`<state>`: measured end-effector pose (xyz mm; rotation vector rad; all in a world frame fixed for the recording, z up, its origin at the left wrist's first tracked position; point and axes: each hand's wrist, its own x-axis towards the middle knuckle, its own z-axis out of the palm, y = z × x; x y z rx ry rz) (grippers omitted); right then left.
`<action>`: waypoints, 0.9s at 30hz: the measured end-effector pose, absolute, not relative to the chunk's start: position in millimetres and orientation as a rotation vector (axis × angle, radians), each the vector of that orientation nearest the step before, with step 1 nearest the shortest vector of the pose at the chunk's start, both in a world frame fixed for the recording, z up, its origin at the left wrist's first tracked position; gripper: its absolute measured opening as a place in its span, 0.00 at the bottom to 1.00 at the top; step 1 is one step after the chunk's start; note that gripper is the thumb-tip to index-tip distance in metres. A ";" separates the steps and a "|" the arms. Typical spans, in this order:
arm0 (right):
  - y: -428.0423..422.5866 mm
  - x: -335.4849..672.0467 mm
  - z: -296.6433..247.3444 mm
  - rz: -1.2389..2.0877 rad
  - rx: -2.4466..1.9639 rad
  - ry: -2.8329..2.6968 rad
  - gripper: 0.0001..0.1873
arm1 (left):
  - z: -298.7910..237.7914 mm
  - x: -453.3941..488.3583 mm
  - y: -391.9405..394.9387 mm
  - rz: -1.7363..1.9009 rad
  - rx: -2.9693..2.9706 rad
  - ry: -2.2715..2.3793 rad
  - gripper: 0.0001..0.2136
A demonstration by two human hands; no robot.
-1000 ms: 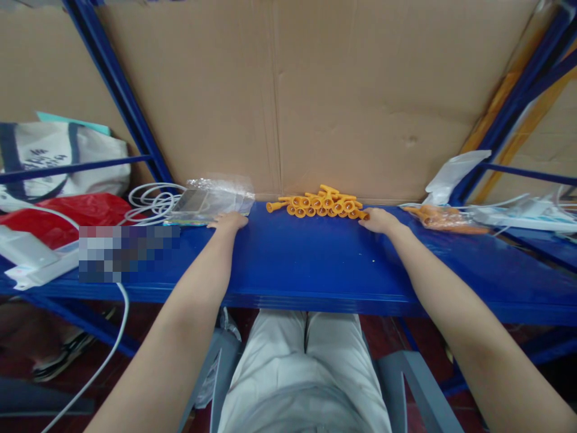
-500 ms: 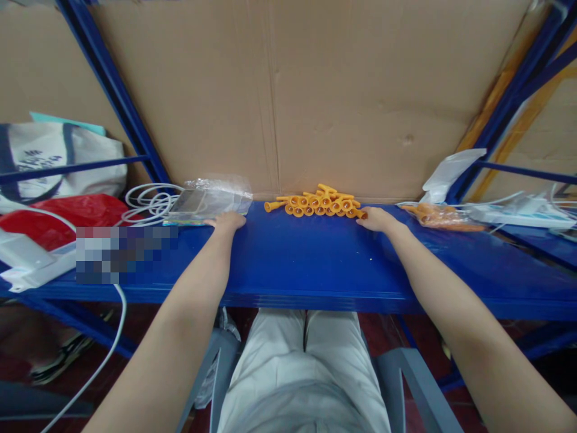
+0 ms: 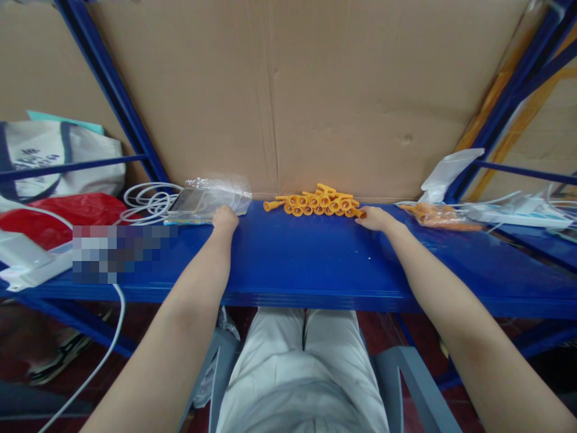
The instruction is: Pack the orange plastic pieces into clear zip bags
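Against the cardboard at the back lies a stacked heap of orange plastic funnel-shaped pieces (image 3: 319, 202), most with their round flared mouths facing me. At the heap's right end, my right hand (image 3: 372, 218) has its fingers closed round the outermost orange piece (image 3: 361, 214). My left hand (image 3: 225, 218) is curled into a fist at the right front edge of a stack of clear plastic bags (image 3: 198, 201). Its fingertips are out of sight, so what it holds, if anything, cannot be made out.
Both hands are over a blue metal shelf (image 3: 297, 258). Left stand a coiled white cable (image 3: 151, 201), a red bag (image 3: 97, 211), a white power strip (image 3: 38, 267) and a canvas bag (image 3: 85, 159). To the right lie bagged orange pieces (image 3: 444, 216) and a white strip (image 3: 518, 213).
My left hand has curled from loosely spread fingers into a fist at the plastic bags, shifting slightly left. My right hand stays at the right end of the orange heap.
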<state>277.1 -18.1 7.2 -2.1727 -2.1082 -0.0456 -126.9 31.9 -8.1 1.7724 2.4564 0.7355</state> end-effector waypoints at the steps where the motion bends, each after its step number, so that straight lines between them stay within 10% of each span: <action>1: -17.9 277.5 7.0 -0.045 -2.165 -2.115 0.23 | -6.1 -124.3 29.8 0.742 1.713 2.505 0.18; 15: -21.9 273.5 11.0 -0.105 -2.153 -2.045 0.23 | 20.5 -95.3 36.0 1.826 2.257 1.512 0.20; 27: -27.9 261.5 16.5 -0.186 -1.922 -1.942 0.19 | 5.1 -26.7 -1.1 0.530 2.578 0.961 0.20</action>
